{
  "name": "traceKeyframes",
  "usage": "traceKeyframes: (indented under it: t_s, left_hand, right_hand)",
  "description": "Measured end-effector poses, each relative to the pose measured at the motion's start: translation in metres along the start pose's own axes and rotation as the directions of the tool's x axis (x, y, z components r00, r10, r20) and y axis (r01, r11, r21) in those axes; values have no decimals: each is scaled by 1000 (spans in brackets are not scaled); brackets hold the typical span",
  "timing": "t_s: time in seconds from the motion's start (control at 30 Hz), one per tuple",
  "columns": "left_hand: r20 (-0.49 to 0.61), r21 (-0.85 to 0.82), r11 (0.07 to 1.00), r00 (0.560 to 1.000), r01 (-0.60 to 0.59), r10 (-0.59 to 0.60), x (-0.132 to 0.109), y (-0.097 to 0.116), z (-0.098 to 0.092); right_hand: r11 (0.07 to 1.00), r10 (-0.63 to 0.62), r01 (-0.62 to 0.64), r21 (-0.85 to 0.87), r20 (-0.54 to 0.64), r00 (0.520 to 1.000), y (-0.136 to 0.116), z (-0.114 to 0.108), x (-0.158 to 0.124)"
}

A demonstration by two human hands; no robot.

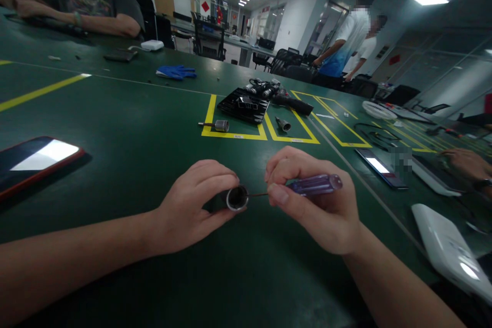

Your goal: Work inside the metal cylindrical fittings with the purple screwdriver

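Observation:
Between the thumb and fingers of my left hand (200, 200) is a short hollow metal cylinder (237, 198), its open end turned toward the right. My right hand (315, 200) is closed round a screwdriver with a clear purple handle (313, 185). The thin shaft points left, and its tip reaches into the mouth of the cylinder; what it touches inside is hidden. Beyond my hands, a metal cylindrical part with a thin stem (222, 125) lies by a yellow taped outline. A similar metal part (283, 124) lies in the taped outline to its right.
A black tray (244, 105) and a pile of dark metal parts (265, 87) sit ahead. A blue glove (176, 72) is farther back. Phones lie left (38, 161) and right (380, 168), with a white device (449, 246) near my right arm. Other people sit and stand around.

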State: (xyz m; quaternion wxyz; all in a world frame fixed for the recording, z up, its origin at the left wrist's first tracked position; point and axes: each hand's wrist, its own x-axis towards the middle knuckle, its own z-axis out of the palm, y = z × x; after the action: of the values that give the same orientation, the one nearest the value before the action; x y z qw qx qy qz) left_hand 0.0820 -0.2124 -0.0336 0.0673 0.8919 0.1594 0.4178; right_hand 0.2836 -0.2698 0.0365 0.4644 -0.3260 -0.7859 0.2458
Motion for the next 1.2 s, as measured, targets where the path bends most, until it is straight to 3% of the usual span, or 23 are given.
traceKeyframes:
  t_s: [0.2,0.57,1.2]
  left_hand:
    - [40,36,998,998,-48,46,3,1,0]
    - [50,54,999,999,8,-11,1,1,-1]
    - [39,-21,992,992,121,-120,1,3,0]
  right_hand:
    - [999,35,-36,35,35,999,6,1,3]
    - [995,-39,45,-90,65,997,-1,-1,1]
    - [997,29,-27,-79,33,999,1,-4,0]
